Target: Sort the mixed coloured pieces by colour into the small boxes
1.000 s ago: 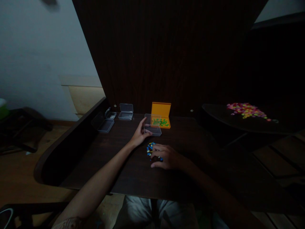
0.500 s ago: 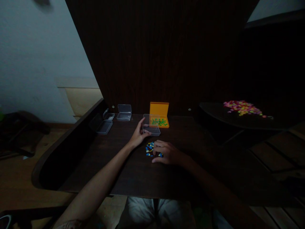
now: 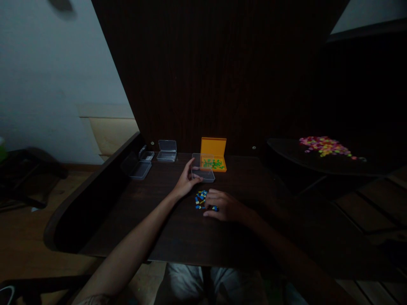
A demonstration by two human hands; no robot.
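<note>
My left hand grips the left side of a clear plastic box, thumb at its front and fingers behind. The box's hinged lid stands raised. Just in front of it, small blue and yellow pieces, like tiny building bricks, lie in a loose pile on the dark table. Over the right part of this pile is my right hand, fingers bent down and thumb apart from them. Its palm hides some pieces; I see nothing held. Behind the clear box, an orange box stands with its lid up, holding small green pieces.
More clear boxes stand at the back left: one with a raised lid, another open box and a smaller case. A side panel edges the table's left. Many pink and yellow beads lie on a side shelf at right.
The view has shifted slightly. Both hands keep nearly the same place, the left on the clear box and the right over the blue and yellow pieces.
</note>
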